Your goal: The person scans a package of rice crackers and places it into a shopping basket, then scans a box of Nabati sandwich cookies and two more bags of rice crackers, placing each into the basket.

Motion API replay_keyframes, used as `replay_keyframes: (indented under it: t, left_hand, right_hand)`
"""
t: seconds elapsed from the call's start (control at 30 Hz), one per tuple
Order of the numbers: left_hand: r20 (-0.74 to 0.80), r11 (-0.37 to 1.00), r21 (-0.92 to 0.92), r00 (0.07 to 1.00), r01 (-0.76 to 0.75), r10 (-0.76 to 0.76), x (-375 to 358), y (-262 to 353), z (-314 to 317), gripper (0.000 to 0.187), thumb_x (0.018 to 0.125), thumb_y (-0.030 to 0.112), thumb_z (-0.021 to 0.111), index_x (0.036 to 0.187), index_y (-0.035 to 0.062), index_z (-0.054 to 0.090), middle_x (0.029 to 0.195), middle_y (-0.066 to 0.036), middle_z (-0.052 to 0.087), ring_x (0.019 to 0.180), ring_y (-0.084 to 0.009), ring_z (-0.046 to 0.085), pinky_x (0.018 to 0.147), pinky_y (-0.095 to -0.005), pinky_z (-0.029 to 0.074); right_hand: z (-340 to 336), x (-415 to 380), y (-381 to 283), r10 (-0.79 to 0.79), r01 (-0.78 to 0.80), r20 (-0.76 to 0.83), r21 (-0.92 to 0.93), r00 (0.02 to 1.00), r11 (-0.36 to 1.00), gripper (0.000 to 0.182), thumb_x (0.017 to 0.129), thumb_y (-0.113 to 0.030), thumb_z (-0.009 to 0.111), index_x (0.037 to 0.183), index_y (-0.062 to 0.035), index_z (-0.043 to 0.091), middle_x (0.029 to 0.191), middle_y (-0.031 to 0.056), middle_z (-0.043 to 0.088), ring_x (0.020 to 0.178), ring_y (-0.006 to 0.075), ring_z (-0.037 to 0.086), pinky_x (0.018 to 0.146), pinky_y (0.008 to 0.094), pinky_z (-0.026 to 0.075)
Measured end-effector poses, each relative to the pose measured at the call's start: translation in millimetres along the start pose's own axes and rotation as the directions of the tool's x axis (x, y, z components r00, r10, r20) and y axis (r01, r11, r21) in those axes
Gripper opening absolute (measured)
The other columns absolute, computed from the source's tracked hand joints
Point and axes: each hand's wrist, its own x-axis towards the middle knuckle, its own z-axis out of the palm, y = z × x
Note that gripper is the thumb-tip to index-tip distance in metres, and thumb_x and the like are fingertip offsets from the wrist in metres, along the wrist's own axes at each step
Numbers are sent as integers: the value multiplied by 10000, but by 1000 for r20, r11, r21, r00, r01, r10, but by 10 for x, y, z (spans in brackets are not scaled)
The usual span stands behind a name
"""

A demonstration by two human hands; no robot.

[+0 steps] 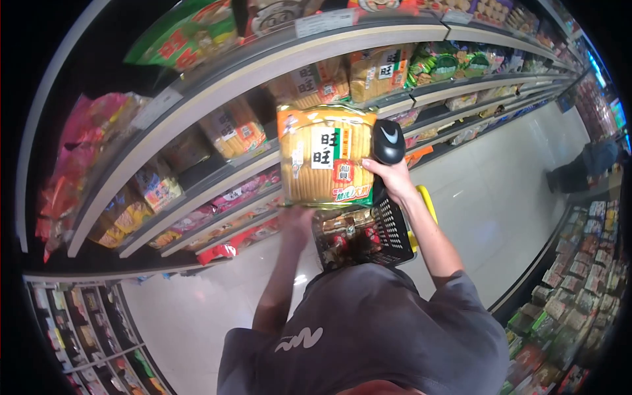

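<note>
Both forearms reach forward from the body. The right hand (393, 176) is bent at the wrist and closed on the right edge of a cracker bag (306, 174), thumb across its front, with a black device (389, 140) rising just above it. The left hand (299, 218) is blurred at the bag's lower left corner; its finger spread cannot be told. The bag is upright before the shelf (368, 41), above a basket (393, 227), reading 旺旺 and 仙貝.
</note>
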Motion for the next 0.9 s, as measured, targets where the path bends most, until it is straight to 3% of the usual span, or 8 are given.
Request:
replay_keyframes:
  t: [0.03, 0.17, 0.23, 0.3, 0.4, 0.53, 0.67, 0.9]
  left_hand:
    - [-165, 752, -659, 969, 28, -181, 65, 765, -288, 565, 817, -85, 585, 1360, -2, 451, 1278, -132, 563, 1099, -163, 584, 888, -298, 507]
    - [19, 489, -871, 998, 43, -55, 291, 573, -727, 601, 809, -100, 621, 1367, 7, 425, 1271, -113, 567, 1070, -151, 603, 850, -272, 526]
    - [76, 854, -503, 991, 135, -112, 561, 856, -965, 551, 846, -25, 664, 1346, 14, 435, 1255, -96, 599, 1129, -149, 583, 936, -309, 496]
    - [-122, 796, -597, 992, -100, 32, 855, 1151, -1064, 426, 870, -45, 622, 1261, 0, 458, 1200, -116, 606, 1098, -169, 587, 923, -314, 494]
    - [-115, 846, -527, 993, -85, 29, 1319, 1226, -1307, 446, 870, -29, 630, 1263, -25, 419, 1257, -159, 576, 1135, -186, 577, 962, -313, 468]
    - [-262, 975, -218, 965, -30, -29, 1864, 1049, -1435, 248, 881, 168, 700, 903, -49, 583, 809, -91, 650, 714, -111, 595, 643, -294, 476]
    - [-318, 978, 126, 941, 164, -117, 2069, 1000, -1362, 533, 818, 368, 768, 512, -2, 535, 478, 4, 465, 462, -87, 393, 432, -329, 329]
    - [-448, 973, 230, 885, -23, 127, 2036, 763, -1097, 438, 804, 342, 771, 796, -64, 607, 594, -78, 565, 497, -127, 428, 482, -329, 384]
  right_hand:
    - [-50, 84, -92, 41, -39, 42, -59, 998, 998, 440, 739, 34, 785, 1141, -2, 613, 1069, 51, 662, 962, 134, 622, 897, 302, 503]
    - [73, 520, -390, -119, 192, 248, -296, 961, 936, 499, 722, -63, 839, 1165, -17, 614, 1094, 36, 666, 964, 119, 609, 908, 302, 489]
    - [199, 766, -565, -135, 246, 299, -373, 945, 895, 484, 721, -91, 847, 1147, -23, 627, 1076, 45, 679, 957, 125, 619, 895, 308, 497]
    - [249, 1058, -643, -103, 214, 272, -419, 957, 882, 401, 736, -123, 839, 1082, -29, 659, 1026, 55, 701, 921, 133, 640, 857, 314, 515]
    - [371, 1271, -866, -87, 240, 281, -571, 956, 785, 318, 783, -210, 818, 1007, -36, 672, 949, 40, 698, 894, 116, 629, 822, 296, 500]
    - [355, 1620, -838, -316, 441, 309, -594, 897, 672, 344, 743, -222, 844, 1002, -39, 711, 961, 85, 727, 895, 149, 668, 827, 321, 521]
    - [367, 1767, -809, -376, 456, 257, -532, 890, 714, 346, 728, -196, 845, 997, -28, 707, 968, 93, 728, 903, 159, 673, 828, 329, 524]
    - [402, 1688, -657, -399, 452, 216, -497, 891, 741, 337, 731, -174, 833, 996, -22, 690, 967, 85, 723, 916, 152, 667, 837, 313, 518]
